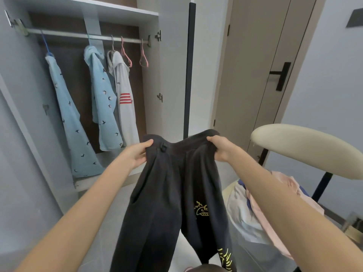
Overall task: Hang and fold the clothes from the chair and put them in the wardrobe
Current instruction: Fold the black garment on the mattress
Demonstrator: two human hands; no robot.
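Head view: one pair of dark trousers (172, 193) hangs in mid-air before the open wardrobe (117, 10), just left of the one chair (306, 148), whose seat carries a pile of clothes (255, 203). Both arms reach forward; the left hand (137, 154) and right hand (220, 148) each clutch one end of the waistband, fingers curled round the cloth. On the wardrobe's rail (78, 35) hang three shirts (104, 99) and two bare pink hangers (125, 55) near its right end.

One wide-angle cam on the head, tilted forward and down. The wardrobe (152, 75) sits upper left, chair (306, 150) right, both close.
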